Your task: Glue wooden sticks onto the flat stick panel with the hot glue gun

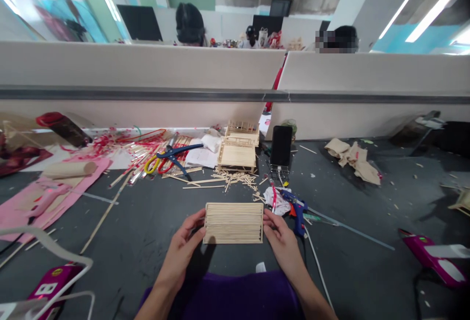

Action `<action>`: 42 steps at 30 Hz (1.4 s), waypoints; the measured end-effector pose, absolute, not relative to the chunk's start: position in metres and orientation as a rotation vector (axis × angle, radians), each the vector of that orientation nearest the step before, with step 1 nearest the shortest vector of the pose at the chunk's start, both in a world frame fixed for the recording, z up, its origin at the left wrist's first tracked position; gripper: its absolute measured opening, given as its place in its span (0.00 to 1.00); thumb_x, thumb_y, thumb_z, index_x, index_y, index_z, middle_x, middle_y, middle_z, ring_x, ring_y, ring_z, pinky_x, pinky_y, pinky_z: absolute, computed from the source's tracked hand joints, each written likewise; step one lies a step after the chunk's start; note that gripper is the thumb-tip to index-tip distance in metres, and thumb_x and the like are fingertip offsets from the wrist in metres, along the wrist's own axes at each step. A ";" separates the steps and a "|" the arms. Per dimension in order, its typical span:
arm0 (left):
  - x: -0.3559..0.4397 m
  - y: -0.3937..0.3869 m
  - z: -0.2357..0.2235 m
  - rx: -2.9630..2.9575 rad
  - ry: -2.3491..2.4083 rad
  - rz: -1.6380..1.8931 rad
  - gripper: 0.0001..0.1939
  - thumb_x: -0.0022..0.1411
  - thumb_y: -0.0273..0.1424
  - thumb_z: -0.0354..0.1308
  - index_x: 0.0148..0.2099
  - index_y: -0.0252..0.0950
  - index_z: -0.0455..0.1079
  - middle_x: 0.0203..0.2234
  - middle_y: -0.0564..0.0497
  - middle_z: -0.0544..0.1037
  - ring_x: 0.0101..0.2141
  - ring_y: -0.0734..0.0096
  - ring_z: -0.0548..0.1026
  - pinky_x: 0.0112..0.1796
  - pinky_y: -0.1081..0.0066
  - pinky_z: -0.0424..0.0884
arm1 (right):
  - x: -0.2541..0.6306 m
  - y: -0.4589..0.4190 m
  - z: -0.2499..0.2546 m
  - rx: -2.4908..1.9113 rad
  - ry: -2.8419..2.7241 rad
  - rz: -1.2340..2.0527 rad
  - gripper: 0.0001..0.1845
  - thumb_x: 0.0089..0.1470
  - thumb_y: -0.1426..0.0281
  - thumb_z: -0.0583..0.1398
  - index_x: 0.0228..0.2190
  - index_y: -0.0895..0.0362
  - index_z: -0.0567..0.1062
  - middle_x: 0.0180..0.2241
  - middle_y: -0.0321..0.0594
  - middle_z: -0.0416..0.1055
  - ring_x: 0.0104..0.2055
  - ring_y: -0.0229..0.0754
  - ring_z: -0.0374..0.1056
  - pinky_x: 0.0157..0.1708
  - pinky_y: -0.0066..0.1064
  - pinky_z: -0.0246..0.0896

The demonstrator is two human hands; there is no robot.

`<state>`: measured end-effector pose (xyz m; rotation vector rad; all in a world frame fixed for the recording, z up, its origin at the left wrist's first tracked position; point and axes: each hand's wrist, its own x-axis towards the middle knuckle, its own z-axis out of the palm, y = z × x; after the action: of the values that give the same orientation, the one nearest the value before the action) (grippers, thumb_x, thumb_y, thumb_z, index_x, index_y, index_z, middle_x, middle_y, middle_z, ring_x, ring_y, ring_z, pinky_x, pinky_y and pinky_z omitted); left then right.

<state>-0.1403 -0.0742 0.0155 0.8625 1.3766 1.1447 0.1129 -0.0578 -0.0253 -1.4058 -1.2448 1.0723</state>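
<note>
A flat rectangular panel of thin wooden sticks (234,223) is held level above the dark table, close to my body. My left hand (186,235) grips its left edge between thumb and fingers. On the opposite short side, my right hand (282,236) pinches the right edge the same way. Beyond the panel stands a small wooden stick model (238,156), with short cut stick pieces (238,179) scattered in front of it. A blue glue gun (299,211) lies just right of my right hand, beside a crumpled white and red wrapper (277,201).
Blue-handled pliers (176,153), scissors with yellow and red handles (157,163) and bundled sticks lie at the back left. A phone (281,146) stands behind the panel. A pink glue gun (47,197) rests at left; purple power strips (433,258) flank me. People sit beyond the partition (147,67).
</note>
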 end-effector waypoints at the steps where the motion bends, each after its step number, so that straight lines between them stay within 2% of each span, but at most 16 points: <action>1: -0.140 -0.075 0.017 0.888 1.374 1.159 0.27 0.55 0.39 0.62 0.56 0.37 0.68 0.55 0.43 0.70 0.55 0.54 0.67 0.56 0.59 0.61 | 0.112 -0.058 -0.022 -1.396 -1.263 1.075 0.20 0.53 0.65 0.58 0.48 0.56 0.73 0.45 0.47 0.73 0.44 0.45 0.71 0.40 0.34 0.70; 5: -0.140 -0.083 0.015 0.909 1.328 1.204 0.27 0.55 0.38 0.62 0.57 0.39 0.67 0.57 0.43 0.68 0.56 0.54 0.66 0.56 0.59 0.62 | 0.112 -0.066 -0.008 -1.368 -1.306 1.100 0.20 0.55 0.66 0.57 0.50 0.55 0.71 0.49 0.47 0.71 0.48 0.44 0.70 0.43 0.33 0.68; 10: -0.143 -0.105 0.001 0.950 1.329 1.257 0.27 0.54 0.36 0.63 0.57 0.43 0.66 0.58 0.46 0.67 0.59 0.55 0.62 0.59 0.59 0.57 | 0.115 -0.085 -0.002 -1.380 -1.336 1.095 0.19 0.57 0.66 0.56 0.50 0.53 0.70 0.49 0.45 0.71 0.50 0.44 0.68 0.44 0.31 0.67; 16: -0.143 -0.146 -0.007 1.017 1.450 1.216 0.28 0.55 0.35 0.62 0.58 0.47 0.64 0.60 0.49 0.65 0.60 0.55 0.61 0.60 0.58 0.55 | 0.118 -0.117 -0.010 -1.425 -1.291 1.094 0.15 0.57 0.66 0.57 0.46 0.54 0.71 0.45 0.45 0.72 0.40 0.41 0.73 0.40 0.26 0.69; 18: -0.143 -0.157 -0.010 1.070 1.480 1.214 0.28 0.55 0.34 0.62 0.59 0.48 0.64 0.60 0.50 0.65 0.60 0.56 0.61 0.59 0.59 0.56 | 0.118 -0.126 -0.008 -1.392 -1.299 1.115 0.13 0.58 0.67 0.56 0.44 0.53 0.72 0.45 0.44 0.71 0.41 0.41 0.72 0.40 0.25 0.69; 22: -0.143 -0.168 -0.015 1.129 1.538 1.217 0.26 0.55 0.34 0.62 0.57 0.46 0.65 0.59 0.48 0.66 0.58 0.56 0.63 0.59 0.59 0.57 | 0.118 -0.135 -0.001 -1.276 -1.331 1.125 0.10 0.59 0.68 0.54 0.41 0.54 0.74 0.45 0.46 0.71 0.47 0.44 0.71 0.44 0.28 0.69; 29: -0.140 -0.171 -0.011 1.043 1.558 1.206 0.25 0.53 0.33 0.63 0.55 0.44 0.68 0.57 0.47 0.68 0.58 0.55 0.64 0.59 0.58 0.57 | 0.120 -0.139 -0.005 -1.252 -1.372 1.061 0.10 0.59 0.70 0.54 0.41 0.53 0.73 0.46 0.48 0.70 0.47 0.46 0.70 0.45 0.32 0.69; 35: -0.140 -0.171 -0.009 1.077 1.543 1.318 0.20 0.54 0.31 0.63 0.50 0.45 0.72 0.54 0.48 0.71 0.56 0.55 0.66 0.56 0.60 0.63 | 0.122 -0.138 -0.008 -1.258 -1.499 0.898 0.11 0.59 0.73 0.54 0.41 0.51 0.72 0.45 0.45 0.71 0.48 0.45 0.69 0.46 0.35 0.67; 42: -0.142 -0.161 0.010 1.100 1.633 1.341 0.16 0.55 0.33 0.62 0.47 0.44 0.75 0.53 0.49 0.73 0.56 0.54 0.66 0.58 0.55 0.59 | 0.119 -0.129 -0.001 -1.168 -1.551 0.669 0.16 0.56 0.78 0.55 0.43 0.50 0.73 0.45 0.45 0.71 0.48 0.46 0.69 0.43 0.35 0.68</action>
<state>-0.1419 -0.1612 0.0098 1.1000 1.6333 1.3412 0.1190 -0.1289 -0.0013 -1.1681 -1.5514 0.6692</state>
